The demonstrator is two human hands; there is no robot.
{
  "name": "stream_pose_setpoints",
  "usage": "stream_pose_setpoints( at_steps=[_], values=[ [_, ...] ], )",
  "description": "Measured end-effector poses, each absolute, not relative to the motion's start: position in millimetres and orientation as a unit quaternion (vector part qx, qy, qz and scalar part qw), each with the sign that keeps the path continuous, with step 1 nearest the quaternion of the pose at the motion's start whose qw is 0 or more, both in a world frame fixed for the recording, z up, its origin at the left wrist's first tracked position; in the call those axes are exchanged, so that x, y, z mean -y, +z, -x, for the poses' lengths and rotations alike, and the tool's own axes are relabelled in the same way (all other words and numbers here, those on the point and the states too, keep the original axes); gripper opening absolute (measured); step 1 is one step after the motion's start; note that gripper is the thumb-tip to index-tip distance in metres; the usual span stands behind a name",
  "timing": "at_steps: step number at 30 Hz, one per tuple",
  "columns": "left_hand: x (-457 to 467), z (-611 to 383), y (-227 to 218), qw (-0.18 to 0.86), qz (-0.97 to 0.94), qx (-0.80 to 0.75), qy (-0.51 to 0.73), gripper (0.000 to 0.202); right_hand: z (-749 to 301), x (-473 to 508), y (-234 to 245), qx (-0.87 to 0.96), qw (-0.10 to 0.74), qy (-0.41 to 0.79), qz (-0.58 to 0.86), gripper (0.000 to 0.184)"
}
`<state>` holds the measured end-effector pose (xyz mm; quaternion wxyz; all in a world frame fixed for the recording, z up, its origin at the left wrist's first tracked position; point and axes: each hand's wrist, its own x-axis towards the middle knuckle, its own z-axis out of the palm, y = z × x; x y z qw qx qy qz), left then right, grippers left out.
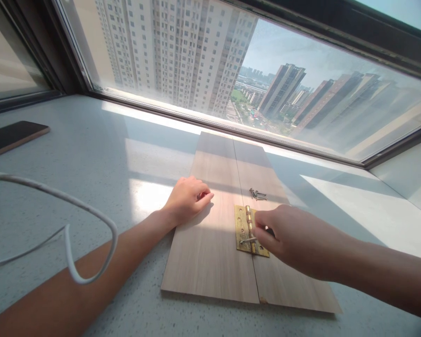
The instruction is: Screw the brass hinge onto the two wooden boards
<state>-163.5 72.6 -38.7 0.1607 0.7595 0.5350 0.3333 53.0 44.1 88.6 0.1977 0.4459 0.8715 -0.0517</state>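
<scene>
Two pale wooden boards [210, 262] lie side by side, with a brass hinge [239, 229] across the seam between them. My right hand [284, 229] is over the hinge's right leaf and partly covers it. Its thumb and fingers pinch a thin silver screw [248, 240], whose far end is by the lowest hole of the left leaf. Whether it sits in the hole I cannot tell. My left hand [189, 199] rests on the left board with curled fingers, and no object shows in it. Several loose screws [258, 194] lie just beyond the hinge.
The boards lie on a speckled white sill [140, 304] below a large window [203, 61]. A white cable [91, 213] loops above my left forearm. A phone [16, 135] lies at the far left. Bright sun patches fall across the sill and boards.
</scene>
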Motion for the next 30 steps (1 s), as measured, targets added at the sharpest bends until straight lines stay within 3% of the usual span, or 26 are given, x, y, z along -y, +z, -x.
stream_pose_setpoints(
  at_steps=[3, 5, 8, 12, 14, 17, 22, 25, 28, 30],
  values=[
    [-73.0, 163.5, -38.2, 0.161, -0.759, -0.535, 0.335, 0.028, -56.8, -44.5, 92.0, -0.948, 0.242, 0.012, -0.206, 0.022],
    [-73.3, 163.4, -37.9, 0.16, -0.76, -0.534, 0.336, 0.028, -59.1, -46.5, 95.2, -0.961, 0.239, 0.007, -0.14, 0.021],
    [-73.5, 163.7, -38.0, 0.159, -0.76, -0.534, 0.336, 0.028, -60.1, -48.5, 96.8, -0.936, 0.181, -0.018, -0.301, 0.009],
    [-73.2, 164.2, -38.5, 0.159, -0.76, -0.533, 0.336, 0.027, -54.9, -45.1, 93.4, -0.849, 0.204, -0.019, -0.488, 0.046],
    [-73.0, 164.2, -38.6, 0.161, -0.76, -0.532, 0.337, 0.028, -51.8, -43.7, 91.9, -0.843, 0.248, 0.01, -0.477, 0.048],
    [-72.8, 163.7, -38.6, 0.162, -0.758, -0.533, 0.339, 0.028, -50.3, -46.3, 93.1, -0.89, 0.269, 0.057, -0.365, 0.035],
    [-73.0, 163.6, -39.2, 0.158, -0.759, -0.532, 0.34, 0.028, -51.8, -53.9, 101.2, -0.93, 0.305, 0.039, -0.2, 0.025],
    [-73.0, 163.8, -39.3, 0.157, -0.758, -0.533, 0.341, 0.028, -50.7, -52.1, 101.4, -0.905, 0.249, -0.006, -0.344, 0.025],
    [-72.8, 163.7, -39.4, 0.159, -0.757, -0.534, 0.342, 0.028, -48.7, -49.3, 97.0, -0.805, 0.224, -0.133, -0.533, 0.04],
    [-72.6, 163.4, -39.5, 0.159, -0.756, -0.536, 0.342, 0.027, -48.2, -48.6, 93.6, -0.785, 0.237, -0.16, -0.55, 0.039]
  ],
)
